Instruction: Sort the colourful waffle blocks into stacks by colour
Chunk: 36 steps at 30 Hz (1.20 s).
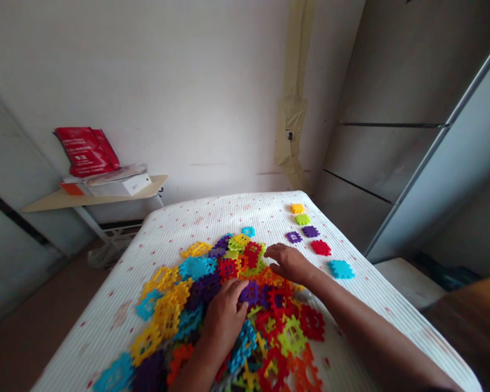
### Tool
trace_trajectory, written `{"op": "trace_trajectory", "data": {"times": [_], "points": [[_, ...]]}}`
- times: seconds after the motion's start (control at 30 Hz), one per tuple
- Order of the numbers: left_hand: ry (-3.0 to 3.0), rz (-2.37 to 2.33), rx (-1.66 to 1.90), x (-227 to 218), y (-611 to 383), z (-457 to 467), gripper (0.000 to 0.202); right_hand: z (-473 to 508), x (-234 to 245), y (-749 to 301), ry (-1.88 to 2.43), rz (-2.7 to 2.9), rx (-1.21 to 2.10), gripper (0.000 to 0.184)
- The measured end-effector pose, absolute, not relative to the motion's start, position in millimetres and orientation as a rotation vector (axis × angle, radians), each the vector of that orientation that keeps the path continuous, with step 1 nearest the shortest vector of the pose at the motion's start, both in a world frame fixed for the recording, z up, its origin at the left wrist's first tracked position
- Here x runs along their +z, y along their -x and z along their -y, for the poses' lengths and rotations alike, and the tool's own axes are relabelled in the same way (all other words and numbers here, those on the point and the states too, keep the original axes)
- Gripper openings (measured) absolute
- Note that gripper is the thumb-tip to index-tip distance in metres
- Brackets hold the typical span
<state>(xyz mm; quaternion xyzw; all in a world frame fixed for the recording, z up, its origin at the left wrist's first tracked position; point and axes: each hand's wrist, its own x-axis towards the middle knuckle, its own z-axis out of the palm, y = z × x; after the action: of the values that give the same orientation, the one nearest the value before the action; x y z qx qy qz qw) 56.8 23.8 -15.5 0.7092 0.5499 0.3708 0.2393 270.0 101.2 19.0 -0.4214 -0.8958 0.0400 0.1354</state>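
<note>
Flat, square plastic interlocking tiles with notched edges lie in a heap on a quilted cover. My left hand (225,311) rests low over the middle of the heap, thumb and fingers apart, beside a purple tile (250,293). My right hand (288,262) hovers at the heap's right side with fingers loosely bent and apart. Its fingertips are close to a red tile (253,253) and a green tile (263,263). I see nothing held in either hand. Some tiles are hidden under my hands and forearms.
Along the right edge runs a row of single tiles: yellow (298,208), green (302,219), purple (310,231), red (320,247) and blue (341,269). Another purple tile (293,237) lies beside it. A small side table (44,204) carries red packets (85,151). A cabinet (371,152) stands right.
</note>
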Motion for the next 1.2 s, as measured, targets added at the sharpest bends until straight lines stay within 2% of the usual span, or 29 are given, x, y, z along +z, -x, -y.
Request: {"op": "trace_trajectory", "data": {"times": [0.23, 0.43, 0.57, 0.73, 0.83, 1.03, 1.2], "points": [[-1.822, -1.513, 1.124, -9, -60, -20, 0.048, -83, 18, -267, 1.100, 2.565, 0.114, 0.021], [-1.734, -1.471, 1.191, -10, -56, -19, 0.032, -75, 13, -261, 1.055, 2.552, 0.200, 0.018], [-1.462, -1.345, 1.251, -8, -54, -18, 0.033, -73, 15, -261, 0.977, 2.484, 0.332, 0.028], [-1.133, -1.228, 1.287, -5, -52, -22, 0.060, -65, 21, -258, 0.770, 2.460, 0.419, 0.054], [-1.020, -1.192, 1.311, -1, -52, -22, 0.073, -59, 23, -249, 0.697, 2.542, 0.313, 0.062], [-0.951, -1.155, 1.292, 6, -51, -20, 0.082, -51, 18, -230, 0.673, 2.633, -0.128, 0.044], [-0.938, -1.106, 1.243, 7, -47, -21, 0.087, -49, 11, -225, 0.673, 2.591, -0.346, 0.041]]}}
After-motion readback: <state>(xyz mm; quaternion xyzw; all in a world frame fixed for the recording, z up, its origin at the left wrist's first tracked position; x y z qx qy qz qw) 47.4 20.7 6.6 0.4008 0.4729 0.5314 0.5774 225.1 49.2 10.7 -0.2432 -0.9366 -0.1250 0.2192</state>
